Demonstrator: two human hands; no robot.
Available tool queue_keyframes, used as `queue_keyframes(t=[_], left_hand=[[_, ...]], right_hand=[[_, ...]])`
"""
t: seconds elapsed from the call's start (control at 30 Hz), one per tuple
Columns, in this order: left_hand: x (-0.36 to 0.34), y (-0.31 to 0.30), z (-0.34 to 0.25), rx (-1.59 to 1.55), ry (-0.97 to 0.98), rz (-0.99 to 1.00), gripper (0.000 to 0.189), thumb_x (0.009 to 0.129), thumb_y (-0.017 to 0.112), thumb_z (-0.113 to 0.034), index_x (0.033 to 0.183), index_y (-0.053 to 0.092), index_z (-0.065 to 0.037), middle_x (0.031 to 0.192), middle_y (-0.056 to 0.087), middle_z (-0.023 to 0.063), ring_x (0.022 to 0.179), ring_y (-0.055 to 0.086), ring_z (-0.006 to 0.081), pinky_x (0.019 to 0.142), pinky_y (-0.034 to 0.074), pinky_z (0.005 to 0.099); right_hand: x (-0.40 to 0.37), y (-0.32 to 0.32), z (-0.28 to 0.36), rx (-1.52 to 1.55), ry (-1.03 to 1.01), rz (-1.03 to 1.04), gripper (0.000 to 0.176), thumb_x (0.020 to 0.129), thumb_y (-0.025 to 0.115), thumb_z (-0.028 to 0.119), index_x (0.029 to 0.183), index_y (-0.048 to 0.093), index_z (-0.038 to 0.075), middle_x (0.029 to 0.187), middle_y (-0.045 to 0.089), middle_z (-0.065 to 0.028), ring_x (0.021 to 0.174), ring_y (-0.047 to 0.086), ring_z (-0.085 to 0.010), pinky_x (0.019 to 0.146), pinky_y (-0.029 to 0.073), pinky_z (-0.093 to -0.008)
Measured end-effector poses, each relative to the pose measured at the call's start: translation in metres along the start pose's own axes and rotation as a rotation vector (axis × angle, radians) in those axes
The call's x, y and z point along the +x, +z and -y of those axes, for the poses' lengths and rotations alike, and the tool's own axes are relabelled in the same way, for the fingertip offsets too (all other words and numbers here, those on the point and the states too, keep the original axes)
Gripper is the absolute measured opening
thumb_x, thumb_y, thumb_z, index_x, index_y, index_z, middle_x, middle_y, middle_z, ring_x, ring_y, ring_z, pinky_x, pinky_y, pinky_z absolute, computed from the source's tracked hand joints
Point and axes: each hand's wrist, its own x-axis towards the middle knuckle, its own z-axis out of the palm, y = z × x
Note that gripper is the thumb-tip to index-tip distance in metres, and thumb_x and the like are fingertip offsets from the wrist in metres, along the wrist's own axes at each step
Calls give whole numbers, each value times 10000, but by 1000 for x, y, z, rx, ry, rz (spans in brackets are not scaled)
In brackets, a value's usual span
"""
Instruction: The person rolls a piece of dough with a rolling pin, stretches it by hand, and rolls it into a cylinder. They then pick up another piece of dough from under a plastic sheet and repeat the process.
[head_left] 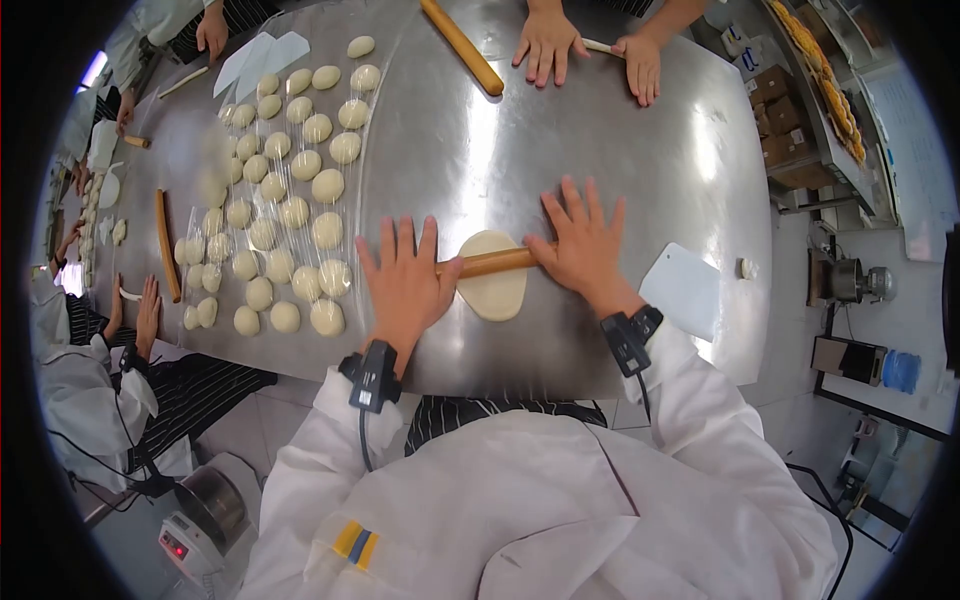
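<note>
A wooden rolling pin (490,263) lies across an oval sheet of flattened dough (492,300) on the steel table. At the pin's left end rests my left hand (405,275), its fingers spread and pointing away from me, thumb against the wood. My right hand (585,245) lies over the right end with fingers stretched out and apart. Neither hand wraps round the pin; the palms hide its ends. Close to my right wrist is a white dough scraper (682,290). Left of my left hand, several dough balls (327,230) sit under clear plastic film.
Across the steel table (620,140), another person's hands (547,45) press on a strip of dough (603,47) near a loose rolling pin (462,48). More people work at the left, beside another rolling pin (166,245). A small dough piece (745,268) lies near the right edge.
</note>
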Motion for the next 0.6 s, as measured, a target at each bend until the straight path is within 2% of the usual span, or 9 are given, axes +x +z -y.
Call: queue_keyframes(t=[0.17,0.3,0.33,0.37,0.4,0.47,0.5,0.57,0.6], left_hand=[[62,5,13,-15,-32,-108,598,939,475,-482,1403,479,-104,1460,424,197,1408,281,419,1123,119,650],[100,6,23,-62,10,-160,538,928,509,-461,1278,578,-58,1412,478,199,1373,343,411,1115,170,636],[107,8,23,-68,60,-179,510,913,535,-447,1207,608,-37,1356,521,203,1345,383,402,1106,196,630],[120,10,29,-42,101,-218,487,898,561,-433,1136,637,-15,1299,563,208,1316,423,392,1096,222,623],[121,19,28,-55,119,-384,439,855,611,-413,1005,665,-4,1123,629,192,1190,513,371,1073,264,610],[111,12,29,-271,162,-353,423,816,639,-455,857,667,-35,943,610,154,1000,540,360,1061,293,587],[94,7,27,-332,149,-263,458,839,615,-477,954,683,-39,1021,623,162,1105,528,355,1092,265,579],[59,-1,21,-233,128,-43,531,902,552,-465,1220,618,-45,1249,577,189,1309,426,361,1145,190,573],[49,18,23,-226,138,-125,536,899,552,-467,1234,603,-52,1275,555,188,1309,421,371,1146,182,578]], right_hand=[[62,16,-7,-45,88,14,577,892,554,507,1338,562,142,1496,409,-126,1404,326,-353,1113,170,-639],[100,21,-26,252,16,-116,367,931,525,425,1002,678,98,1072,670,-142,1022,620,-328,903,442,-488],[106,25,-28,212,60,-256,301,941,522,346,860,662,92,862,668,-133,832,624,-350,735,471,-487],[110,35,-39,230,31,-345,262,940,520,287,872,660,76,850,659,-161,820,616,-377,688,476,-491],[106,45,-59,47,23,-188,255,946,514,259,866,662,67,867,660,-166,820,610,-383,710,472,-491],[100,27,-57,337,-141,-263,182,921,559,204,944,657,52,882,658,-162,848,610,-379,763,473,-472],[86,21,-51,390,-269,-325,206,865,635,206,1005,654,56,947,654,-157,915,605,-370,822,464,-465],[63,2,-33,296,-337,-83,331,782,729,267,1045,654,82,1084,631,-124,1054,563,-335,938,398,-470],[54,4,-24,280,-350,-45,343,774,739,285,1043,658,89,1081,629,-112,1061,557,-327,949,387,-462]])
